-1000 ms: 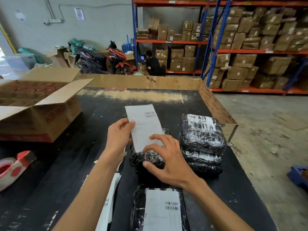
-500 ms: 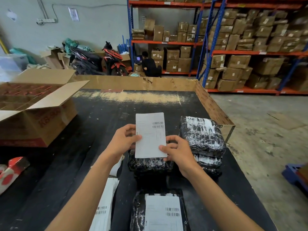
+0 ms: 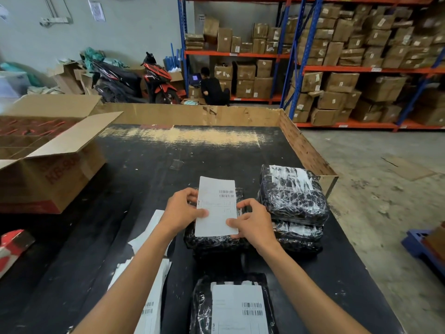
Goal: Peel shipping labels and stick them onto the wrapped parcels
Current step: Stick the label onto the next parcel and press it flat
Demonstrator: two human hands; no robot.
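Note:
A white shipping label (image 3: 216, 206) with barcodes faces me, held by both hands over a black wrapped parcel (image 3: 212, 242). My left hand (image 3: 181, 210) pinches its left edge. My right hand (image 3: 252, 222) pinches its lower right corner. Whether the label touches the parcel I cannot tell. To the right stands a stack of black wrapped parcels (image 3: 292, 196). Close to me lies another black parcel (image 3: 201, 307) with a label (image 3: 238, 309) stuck on it. Loose label sheets (image 3: 149, 307) lie on the table under my left forearm.
The black table (image 3: 144, 165) has cardboard walls at the back and right. An open cardboard box (image 3: 48, 165) stands at the left, a red tape dispenser (image 3: 12, 247) at the left edge. Behind are shelves of boxes, a motorbike and a crouching person.
The label has turned from tilted to square and come down lower over the black parcel. My right hand moved from the parcel top to the label's lower right corner.

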